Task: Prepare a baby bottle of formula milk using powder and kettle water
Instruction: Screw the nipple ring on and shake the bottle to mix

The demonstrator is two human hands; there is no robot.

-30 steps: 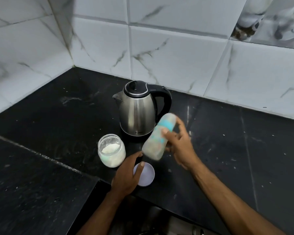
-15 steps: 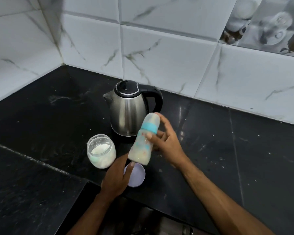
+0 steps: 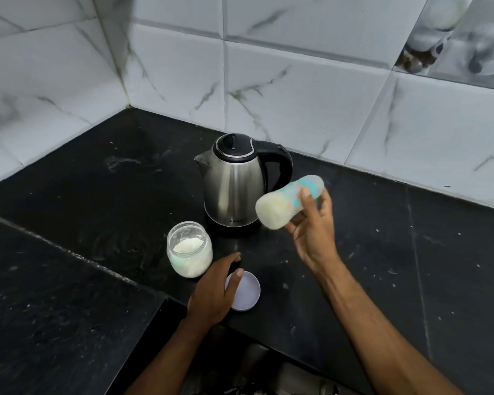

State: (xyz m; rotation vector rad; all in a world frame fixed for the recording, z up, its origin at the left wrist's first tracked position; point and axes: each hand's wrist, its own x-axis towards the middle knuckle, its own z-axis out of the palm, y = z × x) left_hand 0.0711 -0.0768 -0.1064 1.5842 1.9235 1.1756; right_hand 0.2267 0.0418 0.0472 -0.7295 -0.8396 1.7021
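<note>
My right hand [image 3: 314, 226] grips a baby bottle [image 3: 285, 202] with milky liquid inside and a teal band, held in the air and tilted nearly flat, its base toward me and its top pointing right and away. It hovers just right of the steel kettle [image 3: 234, 181] with a black lid and handle. An open glass jar [image 3: 189, 249] of white powder stands left of the kettle's front. My left hand [image 3: 216, 289] rests flat on the counter beside the jar, its thumb over a pale lilac lid [image 3: 247, 292] lying upturned.
The black stone counter [image 3: 97, 195] fills a corner between white marble-look wall tiles [image 3: 297, 95]. A raised step in the counter runs diagonally at the left. The counter's front edge drops away below my left wrist.
The bottle has swung from nearly upright to almost horizontal in my right hand and risen slightly. My left hand has stayed by the lilac lid.
</note>
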